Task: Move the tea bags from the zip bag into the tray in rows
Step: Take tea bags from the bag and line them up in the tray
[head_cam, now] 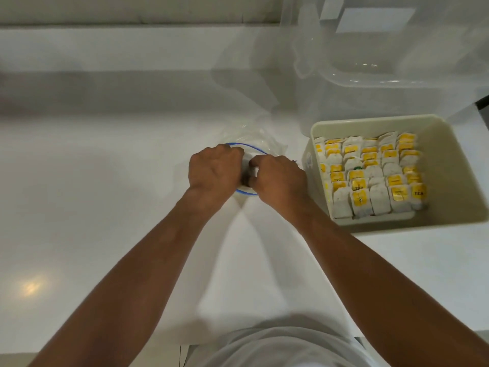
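Bearing "TEA": yellow-tagged tea bags (370,174) in tray (451,154).

Clear blue-rimmed zip bag (254,144) gapes open left of tray (449,168) filled with rowed tea bags (370,170).

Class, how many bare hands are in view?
2. The left hand grips the mouth of the clear blue-rimmed zip bag; the right hand meets it there, nearer the cream plastic tray.
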